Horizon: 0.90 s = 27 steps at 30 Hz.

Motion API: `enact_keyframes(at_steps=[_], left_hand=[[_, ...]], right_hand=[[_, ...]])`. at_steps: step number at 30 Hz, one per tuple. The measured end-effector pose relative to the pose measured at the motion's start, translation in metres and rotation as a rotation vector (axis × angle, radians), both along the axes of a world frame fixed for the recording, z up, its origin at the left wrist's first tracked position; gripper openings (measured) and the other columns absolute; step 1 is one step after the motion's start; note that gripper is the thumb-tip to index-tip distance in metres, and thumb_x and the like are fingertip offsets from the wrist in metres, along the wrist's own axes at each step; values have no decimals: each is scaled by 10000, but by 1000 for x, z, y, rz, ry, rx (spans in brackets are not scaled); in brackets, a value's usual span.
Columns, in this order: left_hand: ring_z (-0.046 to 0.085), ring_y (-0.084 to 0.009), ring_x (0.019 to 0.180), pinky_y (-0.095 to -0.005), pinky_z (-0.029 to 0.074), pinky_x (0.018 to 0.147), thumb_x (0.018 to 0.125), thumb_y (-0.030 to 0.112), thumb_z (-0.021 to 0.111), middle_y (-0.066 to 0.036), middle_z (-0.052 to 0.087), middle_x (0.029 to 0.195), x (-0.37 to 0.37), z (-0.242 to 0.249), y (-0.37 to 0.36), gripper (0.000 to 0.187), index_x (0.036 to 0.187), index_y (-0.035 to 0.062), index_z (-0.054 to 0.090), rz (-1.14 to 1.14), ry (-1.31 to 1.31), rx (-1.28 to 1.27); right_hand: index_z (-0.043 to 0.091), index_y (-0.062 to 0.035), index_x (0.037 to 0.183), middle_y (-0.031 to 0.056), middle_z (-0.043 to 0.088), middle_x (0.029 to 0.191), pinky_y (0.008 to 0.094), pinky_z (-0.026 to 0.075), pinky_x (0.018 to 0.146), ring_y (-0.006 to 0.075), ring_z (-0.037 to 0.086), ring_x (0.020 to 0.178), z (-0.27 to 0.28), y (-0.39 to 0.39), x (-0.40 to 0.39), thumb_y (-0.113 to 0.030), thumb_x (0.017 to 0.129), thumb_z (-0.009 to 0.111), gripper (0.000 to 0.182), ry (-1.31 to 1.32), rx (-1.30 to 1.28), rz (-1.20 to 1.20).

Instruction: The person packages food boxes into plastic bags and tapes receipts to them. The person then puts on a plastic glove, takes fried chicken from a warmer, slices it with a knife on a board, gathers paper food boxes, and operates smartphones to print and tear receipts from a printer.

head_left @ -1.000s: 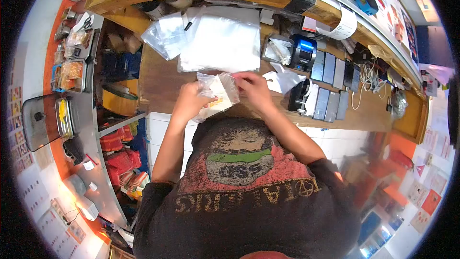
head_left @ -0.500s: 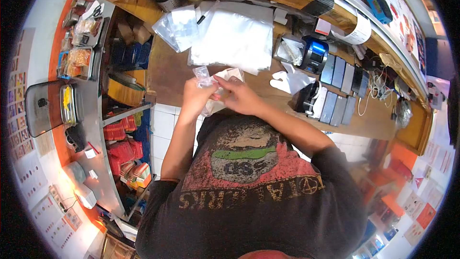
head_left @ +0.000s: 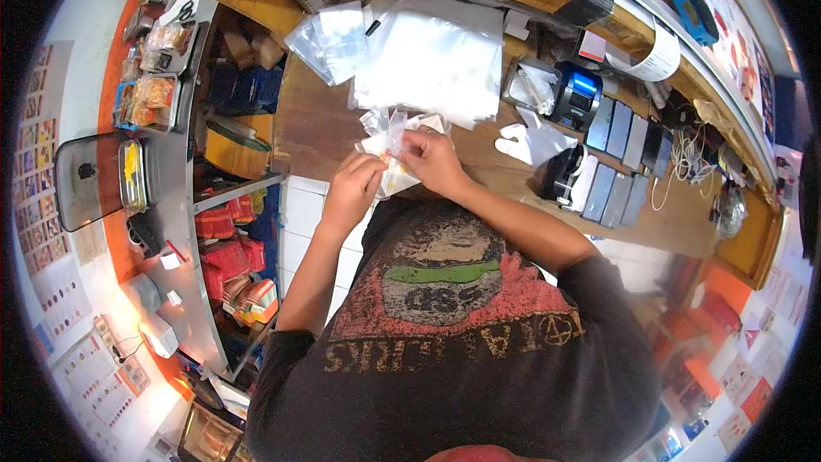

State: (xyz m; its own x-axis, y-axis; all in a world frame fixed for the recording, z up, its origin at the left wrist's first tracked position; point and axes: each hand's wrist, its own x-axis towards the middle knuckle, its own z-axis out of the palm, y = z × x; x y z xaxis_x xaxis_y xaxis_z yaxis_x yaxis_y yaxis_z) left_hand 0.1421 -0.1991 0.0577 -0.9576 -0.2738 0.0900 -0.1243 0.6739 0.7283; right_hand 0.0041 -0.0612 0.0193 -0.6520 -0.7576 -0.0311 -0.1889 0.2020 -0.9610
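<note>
A small clear plastic bag (head_left: 386,124) is between my hands at the front edge of the wooden table. Pale paper or wrapping with a little yellow and orange (head_left: 395,180) shows under and beside it; what it contains is too small to tell. The fingers of my left hand (head_left: 352,191) are pinched at the lower left of the bag. My right hand (head_left: 434,161) pinches the plastic from the right, thumb and fingers together. Beyond both hands lies a stack of large clear plastic bags (head_left: 436,60).
Smaller clear bags (head_left: 342,39) overlap the stack's left side. On the right are a white crumpled plastic bag (head_left: 539,139), a small label printer (head_left: 578,94) and rows of phones (head_left: 603,188). A metal shelf (head_left: 192,231) with food containers (head_left: 154,101) stands left.
My left hand has dropped lower, away from the bag's top, and my right hand has moved slightly right. The bag and the pale wrapping are more exposed between them.
</note>
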Motion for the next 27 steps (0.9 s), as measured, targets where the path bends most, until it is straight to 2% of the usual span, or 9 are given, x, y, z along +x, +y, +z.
enact_keyframes(at_steps=[3, 6, 9, 11, 15, 18, 21, 23, 27], left_hand=[[624, -315, 947, -406, 511, 804, 794, -35, 646, -123, 658, 978, 0, 0, 2, 178, 970, -8, 653, -105, 105, -61], [623, -294, 945, -385, 523, 795, 775, -7, 656, -95, 651, 1027, -4, -3, -3, 210, 985, 10, 663, -218, 137, -160], [620, -255, 949, -354, 535, 783, 757, 27, 651, -64, 634, 1053, -9, -4, -5, 235, 991, 31, 670, -338, 115, -288], [615, -227, 947, -330, 538, 772, 744, 52, 651, -39, 621, 1036, -11, -12, -7, 259, 1002, 43, 670, -386, 263, -453], [613, -220, 937, -321, 538, 770, 720, 45, 655, -32, 619, 1040, -11, -17, -4, 253, 973, 43, 667, -390, 272, -421], [614, -234, 932, -328, 535, 772, 721, 34, 651, -40, 623, 1053, -15, -15, 3, 206, 926, 42, 666, -350, 159, -438], [615, -251, 935, -344, 530, 781, 726, 19, 638, -55, 640, 1052, -19, -16, 7, 185, 908, 30, 664, -228, 164, -333], [623, -267, 925, -361, 526, 790, 726, 7, 630, -73, 663, 1030, -19, -23, 7, 195, 917, 21, 665, -150, 225, -172], [639, -274, 911, -360, 528, 794, 736, -3, 634, -87, 685, 1002, -19, -26, 10, 168, 899, 16, 671, -91, 246, -108]], right_hand=[[669, -7, 975, 161, 608, 745, 379, 458, 622, 273, 583, 662, -2, -1, -3, -128, 806, 727, 216, 47, 32, 38], [652, -9, 1106, 154, 610, 753, 347, 464, 623, 212, 561, 639, -12, -7, -5, -107, 858, 685, 269, 36, -12, 91], [635, 5, 1071, 183, 627, 777, 375, 474, 653, 269, 591, 671, -16, -13, -7, -143, 893, 644, 232, 158, 35, 85], [620, 19, 985, 193, 631, 776, 397, 480, 677, 319, 605, 704, -16, -17, -11, -133, 904, 590, 175, 151, 129, 162], [594, 24, 918, 203, 636, 774, 397, 485, 697, 311, 621, 723, -13, -19, -17, -107, 893, 546, 142, 76, 129, 194], [630, -1, 960, 228, 651, 773, 452, 500, 671, 386, 638, 719, 8, -16, -29, -134, 833, 593, 188, -86, 215, 164], [650, -21, 1106, 190, 699, 812, 386, 536, 671, 308, 694, 729, 23, -2, -38, -132, 804, 644, 322, -104, 241, 135], [582, 26, 1272, 127, 731, 845, 301, 538, 664, 176, 688, 700, 11, 6, -35, -40, 805, 661, 477, 0, 79, 156], [592, 20, 1255, 131, 729, 848, 307, 546, 692, 185, 697, 724, 19, 11, -31, 18, 779, 682, 485, 46, 149, 120]])
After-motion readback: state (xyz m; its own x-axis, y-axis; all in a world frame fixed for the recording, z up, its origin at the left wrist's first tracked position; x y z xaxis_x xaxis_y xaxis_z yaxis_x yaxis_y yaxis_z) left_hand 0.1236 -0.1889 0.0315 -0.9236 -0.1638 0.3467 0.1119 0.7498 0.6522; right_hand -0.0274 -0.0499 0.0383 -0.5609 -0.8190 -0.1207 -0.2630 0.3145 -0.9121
